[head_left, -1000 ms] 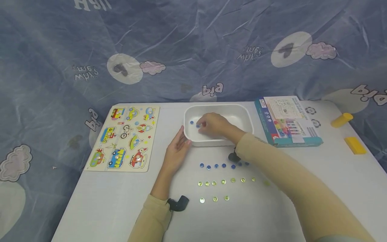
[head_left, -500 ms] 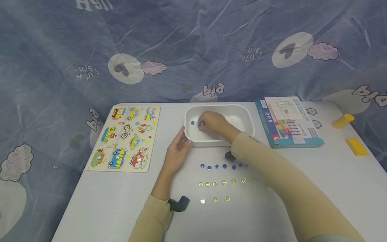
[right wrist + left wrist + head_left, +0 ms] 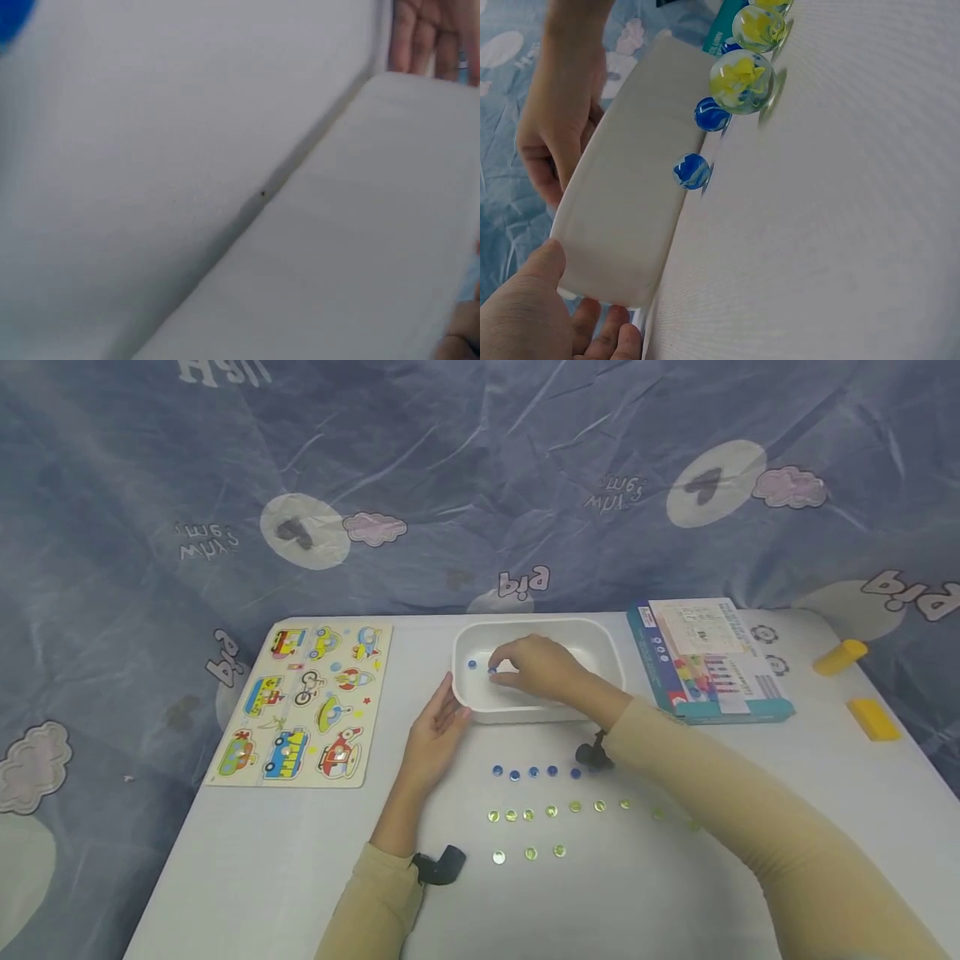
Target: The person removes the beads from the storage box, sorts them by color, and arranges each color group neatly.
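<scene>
In the head view, my left hand [image 3: 437, 735] grips the near left corner of a white plastic tray [image 3: 540, 713]. The left wrist view shows the thumb on the tray's rim and the fingers at its end. My right hand [image 3: 543, 667] is over the tray, with a blue glass marble [image 3: 492, 671] pinched between thumb and index fingertips. Another blue marble [image 3: 472, 665] lies in the tray to its left. In front of the tray runs a row of blue marbles [image 3: 534, 772], partly hidden by the right arm.
Nearer lie two rows of clear marbles with yellow swirls [image 3: 552, 811]. A wooden vehicle puzzle board [image 3: 300, 706] is at the left. To the right are a toy box [image 3: 708, 662], a yellow cylinder [image 3: 840, 657] and a yellow block [image 3: 873, 720]. Behind the table hangs a blue cloth [image 3: 450, 485].
My right hand's thumb and index finger now form a wider arch, and the blue marble at their tips has shifted slightly right. My left hand stays on the tray.
</scene>
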`<move>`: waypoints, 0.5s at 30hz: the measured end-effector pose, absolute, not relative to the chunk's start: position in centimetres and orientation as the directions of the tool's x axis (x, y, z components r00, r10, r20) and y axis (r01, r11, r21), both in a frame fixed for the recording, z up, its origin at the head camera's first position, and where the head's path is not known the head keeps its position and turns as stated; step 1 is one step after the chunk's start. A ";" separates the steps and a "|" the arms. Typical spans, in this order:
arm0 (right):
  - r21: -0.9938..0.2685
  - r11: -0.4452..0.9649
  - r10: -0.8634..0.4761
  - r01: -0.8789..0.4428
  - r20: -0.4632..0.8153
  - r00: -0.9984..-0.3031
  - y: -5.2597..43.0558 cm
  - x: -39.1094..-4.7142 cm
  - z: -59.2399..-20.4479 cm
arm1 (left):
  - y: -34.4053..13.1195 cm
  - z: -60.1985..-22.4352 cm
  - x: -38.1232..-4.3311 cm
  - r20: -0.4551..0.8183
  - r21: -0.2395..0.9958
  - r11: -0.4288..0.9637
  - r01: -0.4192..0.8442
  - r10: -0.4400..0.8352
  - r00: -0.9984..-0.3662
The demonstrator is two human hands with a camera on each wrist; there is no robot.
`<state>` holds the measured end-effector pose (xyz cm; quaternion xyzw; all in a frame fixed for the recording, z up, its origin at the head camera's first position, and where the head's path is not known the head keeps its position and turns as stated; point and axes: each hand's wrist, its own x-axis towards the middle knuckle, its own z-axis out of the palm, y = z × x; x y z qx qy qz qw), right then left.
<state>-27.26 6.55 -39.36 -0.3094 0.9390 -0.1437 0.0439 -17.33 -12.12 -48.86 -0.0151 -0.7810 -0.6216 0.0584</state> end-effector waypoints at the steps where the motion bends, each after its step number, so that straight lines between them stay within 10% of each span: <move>1: -0.303 0.763 -0.594 -0.570 0.018 -0.804 7.0 -26.7 -39.0 | -12.1 -48.9 -17.3 0.109 0.969 0.227 0.095 -0.048 -0.993; 15: -0.389 0.802 -0.461 -0.453 0.079 -0.884 17.3 -19.3 -36.6 | -12.0 -48.8 -17.4 0.098 0.972 0.219 0.084 -0.054 -0.994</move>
